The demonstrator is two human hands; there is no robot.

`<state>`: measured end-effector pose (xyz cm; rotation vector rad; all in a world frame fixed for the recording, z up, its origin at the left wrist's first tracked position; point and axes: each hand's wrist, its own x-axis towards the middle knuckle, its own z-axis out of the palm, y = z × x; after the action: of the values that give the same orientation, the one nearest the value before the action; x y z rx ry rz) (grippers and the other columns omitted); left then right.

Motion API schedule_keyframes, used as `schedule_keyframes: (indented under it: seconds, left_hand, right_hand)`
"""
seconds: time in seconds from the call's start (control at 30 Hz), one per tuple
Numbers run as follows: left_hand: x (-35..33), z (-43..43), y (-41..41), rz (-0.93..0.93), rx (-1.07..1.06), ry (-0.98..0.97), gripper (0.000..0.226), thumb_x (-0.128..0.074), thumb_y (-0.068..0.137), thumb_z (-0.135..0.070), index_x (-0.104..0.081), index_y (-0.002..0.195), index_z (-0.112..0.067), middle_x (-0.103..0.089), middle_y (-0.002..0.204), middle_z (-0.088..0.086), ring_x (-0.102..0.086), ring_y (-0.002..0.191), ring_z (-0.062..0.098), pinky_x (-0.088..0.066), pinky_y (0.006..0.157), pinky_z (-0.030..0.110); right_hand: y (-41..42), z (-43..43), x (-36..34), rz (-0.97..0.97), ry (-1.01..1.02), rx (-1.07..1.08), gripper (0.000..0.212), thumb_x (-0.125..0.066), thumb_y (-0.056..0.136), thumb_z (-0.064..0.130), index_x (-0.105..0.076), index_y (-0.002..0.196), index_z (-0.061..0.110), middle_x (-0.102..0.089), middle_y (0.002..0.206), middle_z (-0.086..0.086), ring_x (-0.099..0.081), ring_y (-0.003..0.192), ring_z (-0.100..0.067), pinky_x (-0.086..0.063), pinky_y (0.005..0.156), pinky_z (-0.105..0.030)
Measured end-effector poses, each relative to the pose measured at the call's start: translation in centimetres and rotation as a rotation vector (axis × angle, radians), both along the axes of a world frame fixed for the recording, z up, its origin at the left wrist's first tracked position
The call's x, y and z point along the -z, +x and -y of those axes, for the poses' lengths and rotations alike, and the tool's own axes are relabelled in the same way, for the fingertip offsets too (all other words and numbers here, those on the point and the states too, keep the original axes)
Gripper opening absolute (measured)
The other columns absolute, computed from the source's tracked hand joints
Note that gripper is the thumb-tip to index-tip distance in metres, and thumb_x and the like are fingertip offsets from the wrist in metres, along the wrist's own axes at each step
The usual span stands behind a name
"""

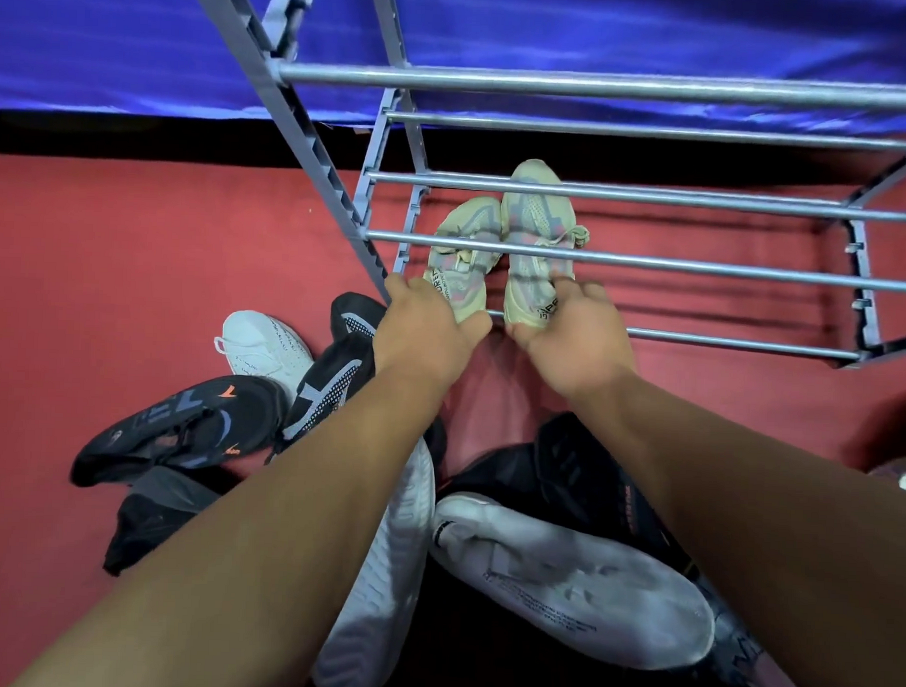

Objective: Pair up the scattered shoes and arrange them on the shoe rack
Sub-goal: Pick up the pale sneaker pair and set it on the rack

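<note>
the left pale shoe and the right pale shoe are cream-yellow with grey and pink bands and black lettering at the heel. the shoe rack has silver bars on a grey-blue frame. the floor is red and the cloth deep blue. the orange-marked black shoe carries grey stripes, the dotted black shoe has speckled grey stripes, and the white shoe is plain.

Rack bars cross above the pale shoes; right shelf space open.
</note>
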<state>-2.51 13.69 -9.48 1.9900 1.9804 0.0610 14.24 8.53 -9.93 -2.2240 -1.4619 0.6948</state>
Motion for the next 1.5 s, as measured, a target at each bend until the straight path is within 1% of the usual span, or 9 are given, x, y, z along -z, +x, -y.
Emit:
schedule_keyframes:
  seconds: [0.3,0.4,0.47,0.63,0.8,1.0,1.23,1.37,1.5]
  left_hand:
    - [0.9,-0.1,1.0,0.086,-0.021,0.182,0.074,-0.059,0.095,-0.058,-0.042,0.128,0.007,-0.042,0.123,0.022,-0.057,0.102,0.035,-0.055,0.083,0.04]
    - [1.5,-1.9,1.3,-0.031,-0.021,0.082,0.083,-0.053,0.098,-0.059,-0.037,0.137,0.013,-0.042,0.136,0.028,-0.054,0.117,0.037,-0.054,0.094,0.041]
    - [1.7,-2.6,1.5,-0.097,-0.053,-0.017,0.088,-0.052,0.1,-0.058,-0.031,0.144,0.015,-0.032,0.147,0.03,-0.061,0.117,0.037,-0.057,0.092,0.043]
    - [1.9,-2.9,1.4,-0.174,0.025,-0.059,0.082,-0.049,0.103,-0.049,-0.029,0.143,0.019,-0.029,0.15,0.033,-0.048,0.133,0.042,-0.054,0.098,0.047]
    - [1.8,-2.6,0.8,-0.121,0.003,-0.071,0.095,-0.052,0.101,-0.047,-0.005,0.154,0.015,-0.016,0.157,0.03,-0.06,0.119,0.041,-0.056,0.09,0.045]
    - [1.6,-2.4,0.5,-0.131,0.021,-0.047,0.096,-0.055,0.101,-0.046,-0.002,0.156,0.013,-0.019,0.157,0.027,-0.063,0.116,0.039,-0.057,0.088,0.042]
    - [-0.2,-1.3,-0.2,-0.146,0.041,-0.093,0.073,-0.056,0.094,-0.009,-0.018,0.154,0.007,-0.029,0.153,0.02,-0.064,0.115,0.04,-0.053,0.078,0.045]
    - [-1.5,-0.5,-0.7,-0.172,0.093,-0.121,0.057,-0.058,0.095,-0.014,-0.034,0.145,0.0,-0.043,0.144,0.017,-0.051,0.128,0.037,-0.049,0.094,0.048]
    - [-1.8,-0.1,-1.2,-0.206,0.115,-0.144,0.066,-0.058,0.095,-0.015,-0.027,0.152,-0.002,-0.041,0.149,0.018,-0.048,0.133,0.037,-0.048,0.097,0.049]
  right_hand:
    - [-0.5,-1.0,-0.6,0.02,-0.001,0.055,0.08,-0.071,0.085,0.054,-0.047,0.151,0.015,-0.047,0.148,-0.015,-0.055,0.129,-0.033,-0.047,0.107,-0.036]
    - [-1.4,-2.7,-1.1,0.055,-0.022,0.036,0.048,-0.072,0.084,0.053,-0.07,0.114,0.016,-0.063,0.108,-0.006,-0.065,0.106,-0.031,-0.054,0.086,-0.034]
    - [-2.1,-3.6,-1.3,0.072,-0.061,0.002,0.04,-0.073,0.085,0.052,-0.071,0.098,0.014,-0.052,0.078,0.004,-0.066,0.092,-0.031,-0.053,0.077,-0.033]
    - [-2.6,-4.3,-0.4,0.163,-0.118,-0.066,0.046,-0.074,0.088,0.044,-0.066,0.115,0.008,-0.056,0.111,-0.014,-0.064,0.101,-0.038,-0.057,0.085,-0.039]
    - [-1.8,-4.1,0.7,0.115,-0.108,-0.042,0.087,-0.079,0.082,0.045,-0.037,0.151,0.012,-0.037,0.149,-0.015,-0.056,0.123,-0.038,-0.053,0.098,-0.043]
    - [-1.2,-3.9,1.2,0.055,-0.146,-0.064,0.096,-0.083,0.078,0.05,-0.032,0.152,0.016,-0.04,0.141,-0.012,-0.056,0.122,-0.036,-0.05,0.102,-0.041]
    - [0.2,-2.9,0.2,0.045,-0.194,-0.153,0.093,-0.077,0.081,0.03,-0.025,0.157,0.018,-0.052,0.137,-0.017,-0.056,0.124,-0.038,-0.049,0.1,-0.039]
    - [-0.2,-2.8,-0.4,0.062,-0.233,-0.198,0.089,-0.066,0.092,0.027,-0.014,0.163,0.013,-0.063,0.13,-0.019,-0.061,0.116,-0.038,-0.043,0.083,-0.032]
    - [-0.8,-3.2,-0.4,0.083,-0.268,-0.217,0.085,-0.062,0.096,0.026,-0.012,0.165,0.016,-0.063,0.131,-0.018,-0.061,0.118,-0.036,-0.05,0.094,-0.036]
